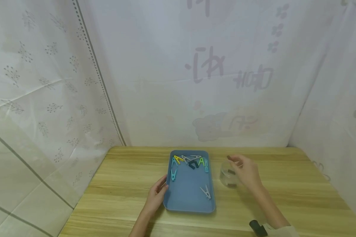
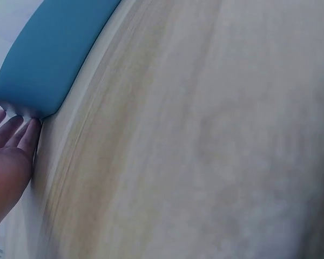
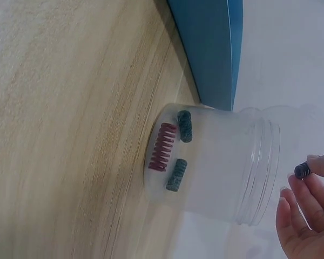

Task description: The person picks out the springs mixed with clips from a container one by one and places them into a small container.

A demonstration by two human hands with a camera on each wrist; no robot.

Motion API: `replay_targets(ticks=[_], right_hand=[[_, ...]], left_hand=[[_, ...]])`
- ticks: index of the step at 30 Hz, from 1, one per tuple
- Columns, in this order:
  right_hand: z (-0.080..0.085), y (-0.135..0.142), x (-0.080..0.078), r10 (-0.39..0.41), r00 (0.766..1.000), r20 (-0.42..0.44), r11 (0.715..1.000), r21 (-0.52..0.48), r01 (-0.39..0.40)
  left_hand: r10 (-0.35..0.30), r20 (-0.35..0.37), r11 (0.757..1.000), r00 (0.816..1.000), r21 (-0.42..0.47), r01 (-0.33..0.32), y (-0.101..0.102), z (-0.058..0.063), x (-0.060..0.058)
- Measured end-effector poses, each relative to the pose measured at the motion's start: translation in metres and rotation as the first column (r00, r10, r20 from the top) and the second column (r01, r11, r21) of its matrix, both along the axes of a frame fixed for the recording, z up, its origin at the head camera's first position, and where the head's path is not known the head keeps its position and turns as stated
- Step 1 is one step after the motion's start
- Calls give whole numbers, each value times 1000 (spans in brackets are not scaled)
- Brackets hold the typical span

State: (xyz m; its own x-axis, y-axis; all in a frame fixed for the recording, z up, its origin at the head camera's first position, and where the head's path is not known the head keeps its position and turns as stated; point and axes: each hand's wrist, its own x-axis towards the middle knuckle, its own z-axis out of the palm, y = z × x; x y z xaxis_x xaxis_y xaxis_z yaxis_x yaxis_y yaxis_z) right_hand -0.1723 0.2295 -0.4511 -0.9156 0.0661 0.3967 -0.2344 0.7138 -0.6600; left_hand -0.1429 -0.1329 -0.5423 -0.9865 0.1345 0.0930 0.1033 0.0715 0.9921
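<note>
Sleeve (image 1: 280, 231) nearest, the right hand (image 1: 247, 171) pinches a spring (image 3: 302, 170) near the jar (image 3: 216, 178); the left hand (image 1: 155, 196) grips the tray (image 1: 188, 196) holding clips (image 1: 206, 166).

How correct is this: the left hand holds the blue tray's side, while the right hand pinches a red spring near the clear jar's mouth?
The colour is wrong: the right wrist view shows the right hand pinching a dark spring near the mouth of the clear jar; the red spring lies inside it. The rest stands.
</note>
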Motion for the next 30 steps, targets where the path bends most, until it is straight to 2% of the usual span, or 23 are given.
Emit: replay_targets(ticks=[8,18,30], right_hand=[[0,7,2,-14,1000,-4,1000,10,14],[-4,10,6,-16,1000,23,1000,-26,17],[-11,13,10,-14,998,57,1000,-22,15]], left_hand=[[3,3,1000,1000,-6,-3,0,1,-2],[-11,3,1000,1000,-10,11,0,1,-4],[-14,-1,1000,1000,-16,14,0,-1,-4]])
